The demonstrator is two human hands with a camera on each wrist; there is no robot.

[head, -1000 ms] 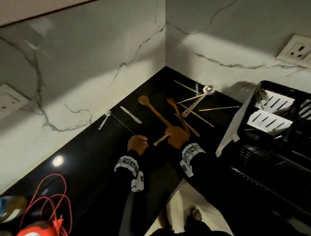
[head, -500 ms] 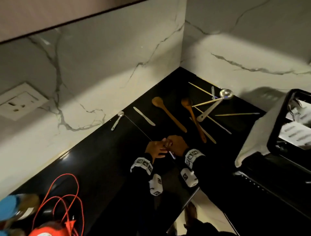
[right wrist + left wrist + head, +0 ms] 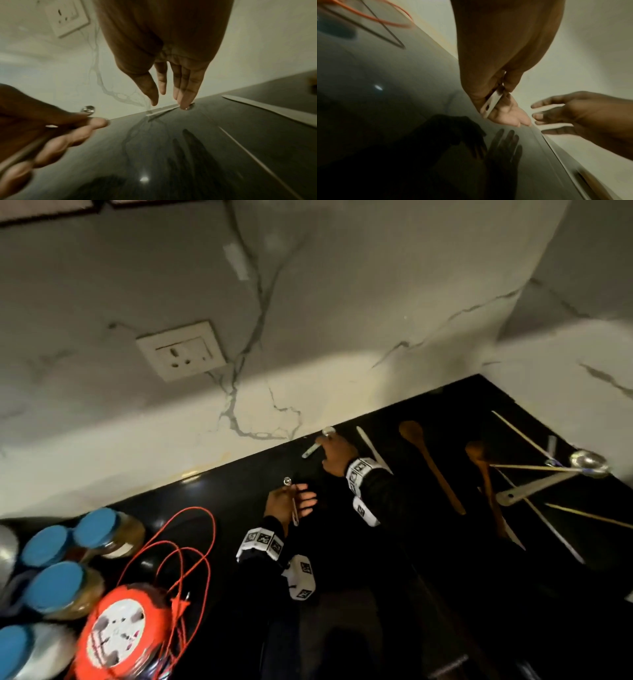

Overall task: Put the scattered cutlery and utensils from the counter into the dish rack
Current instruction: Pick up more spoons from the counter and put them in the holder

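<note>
Cutlery (image 3: 431, 465) scattered — black counter (image 3: 212, 542), marble wall (image 3: 308, 320)

A glossy black counter (image 3: 212, 542) bears wooden spoons (image 3: 432, 467), a ladle (image 3: 555, 477), and blue-lidded jars (image 3: 61, 587).

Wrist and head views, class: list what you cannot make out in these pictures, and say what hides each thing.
- Dish rack: in no view; beyond the frame edges.
- Small spoon in the left hand: bowl hidden by the hand in the left wrist view; blurred in the right wrist view.
- Spoon by the wall: bowl covered by the right hand fingertips; contact or grip unclear.
- Jars: contents blurred, cut off by the left edge.
</note>
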